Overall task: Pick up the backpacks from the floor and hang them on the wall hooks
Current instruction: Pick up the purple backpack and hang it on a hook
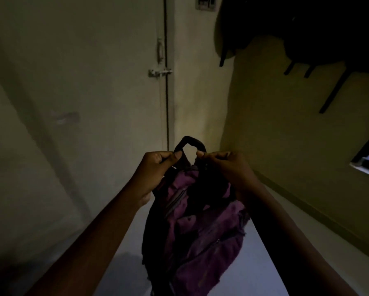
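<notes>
Backpack (pixel 196 221) before door (pixel 83 82), between 2 hands.

Backpack (pixel 200 227) — purple woven cloth, matt, creased and worn, frayed along its right edge; zip lines darker. Carry loop (pixel 190 140) at its top: black webbing, matt. Door (pixel 94 82), left of the frame: flat painted surface, dull, scuffed. Slide bolt (pixel 160 72) on it — bare metal, faint shine. Wall (pixel 286 135), right of the frame: matt painted plaster, slightly uneven. Floor (pixel 256 253): pale, smooth, slight sheen.

open air ahead reaches the wall (pixel 275 129); dark hanging bags (pixel 303 26) crowd its upper right; door (pixel 83 71) left.
</notes>
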The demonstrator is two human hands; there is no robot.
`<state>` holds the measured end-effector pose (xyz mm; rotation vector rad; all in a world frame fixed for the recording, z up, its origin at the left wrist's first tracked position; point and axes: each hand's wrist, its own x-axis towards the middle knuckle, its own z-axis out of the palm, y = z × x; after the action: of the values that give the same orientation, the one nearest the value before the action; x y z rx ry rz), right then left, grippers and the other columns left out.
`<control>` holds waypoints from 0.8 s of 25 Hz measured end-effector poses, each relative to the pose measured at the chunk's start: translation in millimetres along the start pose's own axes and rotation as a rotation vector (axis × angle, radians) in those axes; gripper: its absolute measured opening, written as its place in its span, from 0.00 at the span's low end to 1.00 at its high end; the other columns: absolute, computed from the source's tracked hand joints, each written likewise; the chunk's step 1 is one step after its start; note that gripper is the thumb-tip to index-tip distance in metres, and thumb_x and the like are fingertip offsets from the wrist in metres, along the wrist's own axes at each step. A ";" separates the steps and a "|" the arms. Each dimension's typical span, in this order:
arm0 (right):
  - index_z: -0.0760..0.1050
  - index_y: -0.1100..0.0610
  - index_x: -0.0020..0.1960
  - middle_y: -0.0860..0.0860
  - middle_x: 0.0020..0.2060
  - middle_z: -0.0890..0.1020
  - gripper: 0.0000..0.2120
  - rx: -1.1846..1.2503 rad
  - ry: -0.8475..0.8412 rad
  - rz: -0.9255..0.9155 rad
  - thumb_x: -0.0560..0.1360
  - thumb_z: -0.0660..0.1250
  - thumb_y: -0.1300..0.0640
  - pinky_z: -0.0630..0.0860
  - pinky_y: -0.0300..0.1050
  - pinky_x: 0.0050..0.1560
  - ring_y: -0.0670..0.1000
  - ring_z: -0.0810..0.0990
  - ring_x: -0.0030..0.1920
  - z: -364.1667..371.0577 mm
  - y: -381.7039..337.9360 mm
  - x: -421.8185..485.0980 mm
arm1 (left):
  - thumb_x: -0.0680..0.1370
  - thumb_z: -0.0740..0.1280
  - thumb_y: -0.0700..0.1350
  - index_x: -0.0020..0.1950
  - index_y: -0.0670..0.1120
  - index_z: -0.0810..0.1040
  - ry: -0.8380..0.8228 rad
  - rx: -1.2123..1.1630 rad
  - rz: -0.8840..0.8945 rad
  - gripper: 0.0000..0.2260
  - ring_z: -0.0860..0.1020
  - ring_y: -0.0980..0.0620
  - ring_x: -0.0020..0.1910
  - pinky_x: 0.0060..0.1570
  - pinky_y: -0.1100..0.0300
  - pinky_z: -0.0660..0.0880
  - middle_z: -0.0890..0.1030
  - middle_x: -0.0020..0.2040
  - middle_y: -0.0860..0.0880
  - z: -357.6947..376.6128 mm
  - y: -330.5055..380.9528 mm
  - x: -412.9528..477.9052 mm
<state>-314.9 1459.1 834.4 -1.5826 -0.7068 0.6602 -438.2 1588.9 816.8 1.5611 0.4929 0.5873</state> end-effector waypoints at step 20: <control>0.84 0.54 0.45 0.51 0.40 0.85 0.09 0.127 0.443 -0.168 0.76 0.65 0.54 0.77 0.42 0.41 0.48 0.82 0.39 -355.9 -78.4 357.4 | 0.76 0.65 0.45 0.42 0.50 0.82 -0.142 -0.166 0.404 0.07 0.82 0.58 0.39 0.40 0.64 0.79 0.82 0.37 0.54 313.7 89.7 504.6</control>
<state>180.8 1507.7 946.0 -1.4654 -0.4495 0.2122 147.3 1657.6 933.0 1.5376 0.0151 0.7956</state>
